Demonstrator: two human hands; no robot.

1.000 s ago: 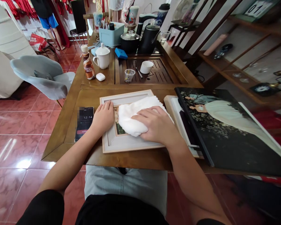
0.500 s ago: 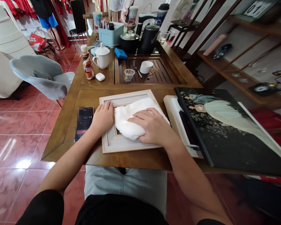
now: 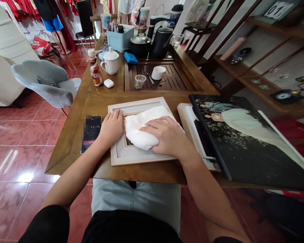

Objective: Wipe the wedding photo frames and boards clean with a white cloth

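Note:
A picture frame (image 3: 131, 159) with a pale wooden rim and a wide white border lies flat on the wooden table. My left hand (image 3: 113, 126) grips its left edge, fingers over the border and the thumb out of sight. Under my right hand (image 3: 164, 136) is a soft white fluffy cloth (image 3: 138, 130), bunched on the frame's glass. The fingers of that hand are curved over the cloth and press it down. Most of the picture inside is covered; a dark strip with a thin inner edge shows at the cloth's left.
A phone (image 3: 91, 135) lies left of the frame. Photo panels (image 3: 243, 145) are stacked at the right, overhanging the front edge. Farther back stand a coffee bottle (image 3: 95, 69), a lidded mug (image 3: 110, 62), a small plastic cup (image 3: 140, 82), a white cup (image 3: 158, 72) and a black kettle (image 3: 161, 42).
My right hand and the white cloth have shifted very slightly to the right over the frame. The left hand stays on the frame's edge.

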